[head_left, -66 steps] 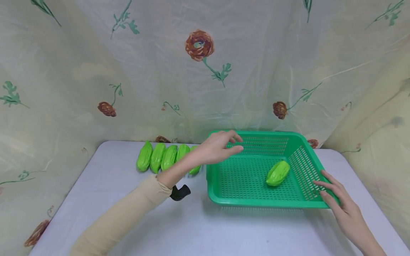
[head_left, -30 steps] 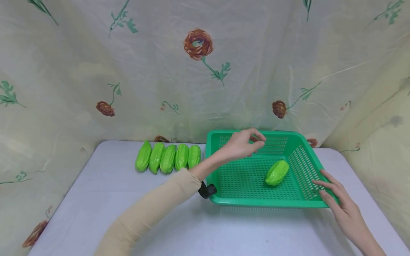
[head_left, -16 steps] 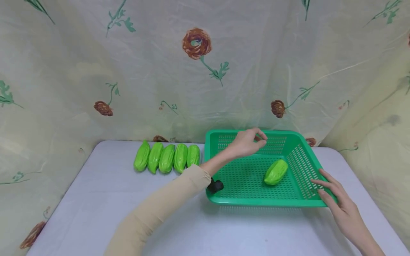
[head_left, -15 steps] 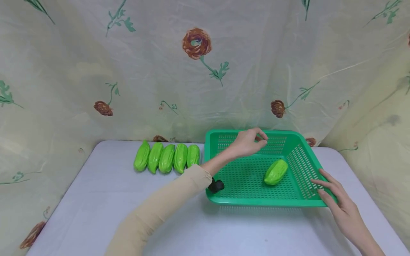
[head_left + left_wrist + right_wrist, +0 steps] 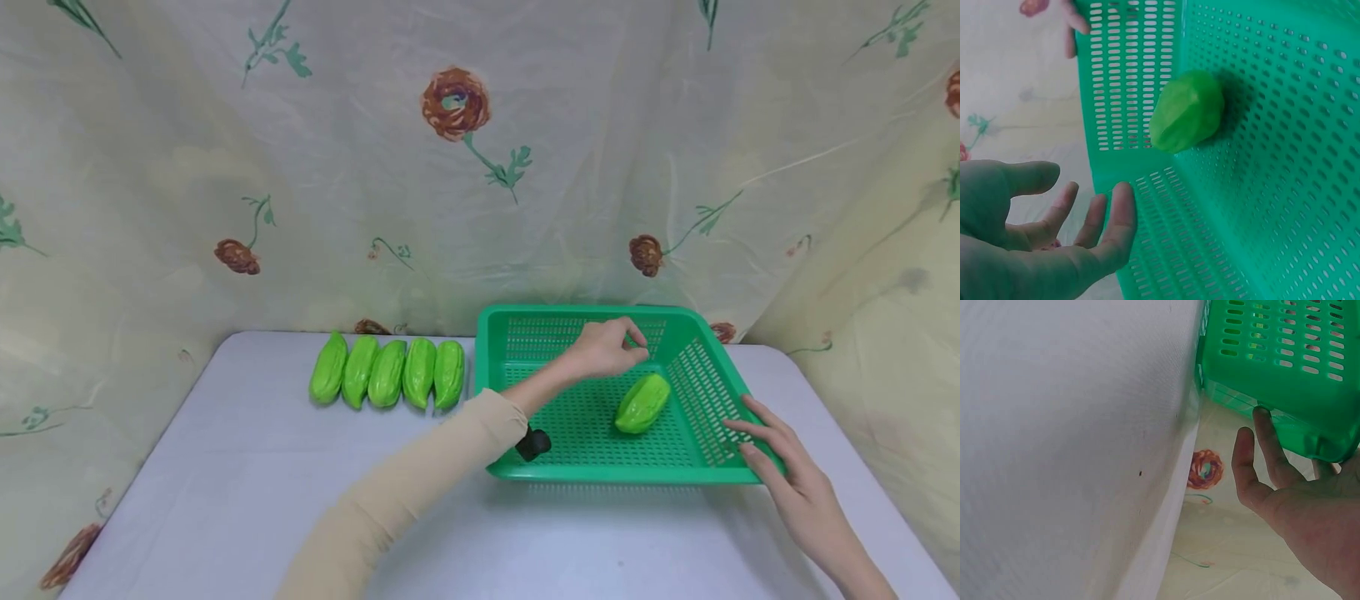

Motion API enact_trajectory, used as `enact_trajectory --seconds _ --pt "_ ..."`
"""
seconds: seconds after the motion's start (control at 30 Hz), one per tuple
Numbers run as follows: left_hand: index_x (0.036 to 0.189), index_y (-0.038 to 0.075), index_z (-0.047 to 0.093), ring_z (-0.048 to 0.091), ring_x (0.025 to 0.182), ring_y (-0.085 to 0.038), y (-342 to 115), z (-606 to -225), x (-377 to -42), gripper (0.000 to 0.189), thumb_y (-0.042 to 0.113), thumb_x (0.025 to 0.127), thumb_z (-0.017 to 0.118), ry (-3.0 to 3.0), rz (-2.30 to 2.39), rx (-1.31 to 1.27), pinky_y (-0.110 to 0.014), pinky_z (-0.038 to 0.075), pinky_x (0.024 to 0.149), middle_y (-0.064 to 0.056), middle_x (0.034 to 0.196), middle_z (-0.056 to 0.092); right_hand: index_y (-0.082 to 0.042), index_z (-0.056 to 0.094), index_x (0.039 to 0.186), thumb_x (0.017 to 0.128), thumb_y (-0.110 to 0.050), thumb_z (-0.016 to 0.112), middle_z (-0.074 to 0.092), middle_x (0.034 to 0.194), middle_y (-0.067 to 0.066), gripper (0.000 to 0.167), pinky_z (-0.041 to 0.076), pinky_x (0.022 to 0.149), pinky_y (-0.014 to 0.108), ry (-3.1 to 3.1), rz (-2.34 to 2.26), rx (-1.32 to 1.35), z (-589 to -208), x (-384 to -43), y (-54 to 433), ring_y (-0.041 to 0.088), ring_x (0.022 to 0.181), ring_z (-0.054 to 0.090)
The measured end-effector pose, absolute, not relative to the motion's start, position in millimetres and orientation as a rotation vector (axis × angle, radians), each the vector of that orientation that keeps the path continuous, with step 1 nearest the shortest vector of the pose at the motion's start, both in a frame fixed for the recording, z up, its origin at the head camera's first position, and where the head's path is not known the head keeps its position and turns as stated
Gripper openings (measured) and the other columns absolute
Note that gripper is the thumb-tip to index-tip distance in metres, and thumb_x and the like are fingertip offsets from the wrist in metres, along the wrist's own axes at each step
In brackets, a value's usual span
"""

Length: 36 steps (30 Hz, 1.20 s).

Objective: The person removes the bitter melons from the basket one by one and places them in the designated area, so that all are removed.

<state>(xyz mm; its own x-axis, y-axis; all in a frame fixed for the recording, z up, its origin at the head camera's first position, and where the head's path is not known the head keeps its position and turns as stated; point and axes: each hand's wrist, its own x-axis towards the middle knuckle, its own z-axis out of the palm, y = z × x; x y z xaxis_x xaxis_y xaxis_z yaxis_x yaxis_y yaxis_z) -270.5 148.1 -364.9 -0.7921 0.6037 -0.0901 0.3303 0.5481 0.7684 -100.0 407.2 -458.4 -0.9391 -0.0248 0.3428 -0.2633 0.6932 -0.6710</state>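
A green plastic basket (image 5: pixel 581 475) with slotted walls stands on the right half of the table. Inside it, near the right end, lies one bright green, ridged vegetable (image 5: pixel 643 403) resembling a bitter melon. Just up and left of this vegetable in the head view, my left hand (image 5: pixel 609 348) hovers over the basket. Its fingers are loosely bent and, in the left wrist view, nothing lies between them and the thumb. My right hand (image 5: pixel 798 479) holds the basket's right rim near the front corner, and some of its fingers (image 5: pixel 1269 447) reach below the rim outside.
Several matching green vegetables (image 5: pixel 386 373) lie in a row on the white table (image 5: pixel 247 492), left of the basket. A floral curtain (image 5: pixel 360 167) hangs behind. Black wrist gear (image 5: pixel 534 444) shows under the left sleeve (image 5: pixel 420 483).
My left hand has moved right, from the basket's left edge to over its inside, and has lately dipped toward the vegetable there. My right hand keeps its place on the rim.
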Motion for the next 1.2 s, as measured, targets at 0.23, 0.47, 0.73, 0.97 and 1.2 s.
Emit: enact_trajectory --seconds 0.23,0.47,0.73,0.97,1.2 --pt "0.149 0.016 0.057 0.039 0.052 -0.008 161.1 -371.9 -270.4 0.040 0.032 0.112 0.060 2.359 0.966 0.687 -0.023 0.043 0.056 0.001 0.094 0.066 -0.007 0.061 0.149 0.114 -0.009 0.050 0.029 0.177 -0.018 0.036 0.018 0.106 -0.005 -2.600 1.105 0.228 -458.6 -99.8 406.7 -0.019 0.156 0.018" --pt "0.153 0.029 0.052 0.033 0.050 -0.011 180.1 -395.0 -281.8 0.046 0.039 0.110 0.063 2.355 0.811 0.668 -0.028 0.049 0.058 0.003 0.129 0.074 -0.007 0.061 0.149 0.114 -0.007 0.051 0.030 0.178 -0.015 0.036 0.018 0.108 -0.005 -2.594 1.105 0.230 -458.3 -99.8 406.0 -0.017 0.158 0.018" --pt "0.160 0.021 0.047 0.065 0.117 -0.014 177.4 -386.7 -271.9 0.058 0.041 0.109 0.064 2.374 0.747 0.599 -0.031 0.065 0.085 0.004 0.166 0.049 -0.007 0.060 0.150 0.114 -0.009 0.050 0.028 0.178 -0.016 0.037 0.018 0.107 -0.005 -2.608 1.106 0.223 -457.9 -100.2 406.5 -0.018 0.157 0.017" --pt "0.158 0.021 0.049 0.068 0.114 -0.012 184.1 -387.8 -271.3 0.058 0.044 0.107 0.065 2.409 0.619 0.609 -0.029 0.065 0.084 0.006 0.156 0.055 -0.008 0.060 0.150 0.114 -0.009 0.050 0.029 0.178 -0.015 0.037 0.019 0.107 -0.004 -2.602 1.102 0.220 -457.0 -100.0 406.6 -0.017 0.158 0.018" --pt "0.156 0.025 0.053 0.070 0.101 -0.012 187.9 -391.2 -270.8 0.057 0.042 0.105 0.071 2.428 0.547 0.572 -0.027 0.065 0.081 0.007 0.150 0.060 -0.008 0.060 0.150 0.114 -0.009 0.050 0.028 0.179 -0.014 0.037 0.019 0.106 -0.005 -2.610 1.113 0.218 -457.7 -98.9 406.4 -0.017 0.158 0.017"
